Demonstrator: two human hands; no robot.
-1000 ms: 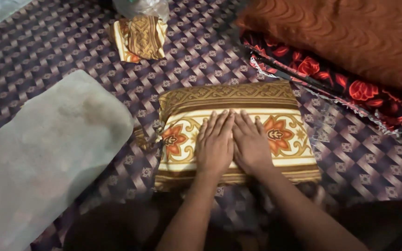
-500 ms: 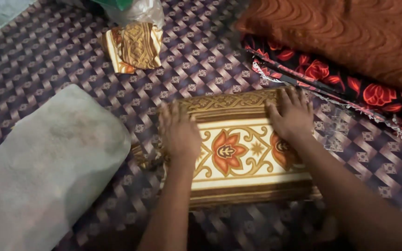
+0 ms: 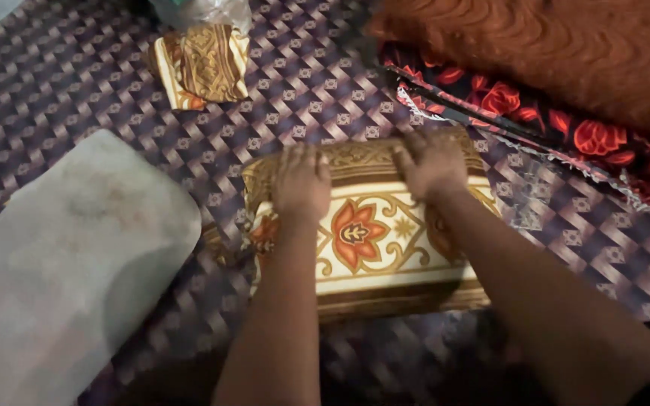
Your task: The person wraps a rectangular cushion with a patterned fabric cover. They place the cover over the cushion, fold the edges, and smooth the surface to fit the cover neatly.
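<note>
Two hands, left hand (image 3: 301,183) and right hand (image 3: 432,162), press flat and spread on the folded cream-and-brown floral cloth (image 3: 370,233), whose folds could slip if pushed unevenly.

We see a folded cloth (image 3: 370,240) in cream and brown bands with gold scrollwork and orange flowers. The smaller cloth (image 3: 198,66) repeats cream, brown and gold. The mat (image 3: 84,98) shows a purple-grey woven geometric pattern. The pillow (image 3: 62,263) is plain grey-white. The blanket (image 3: 551,53) is rust-orange with wave ridges; the fabric (image 3: 558,128) is black with red flowers.
</note>
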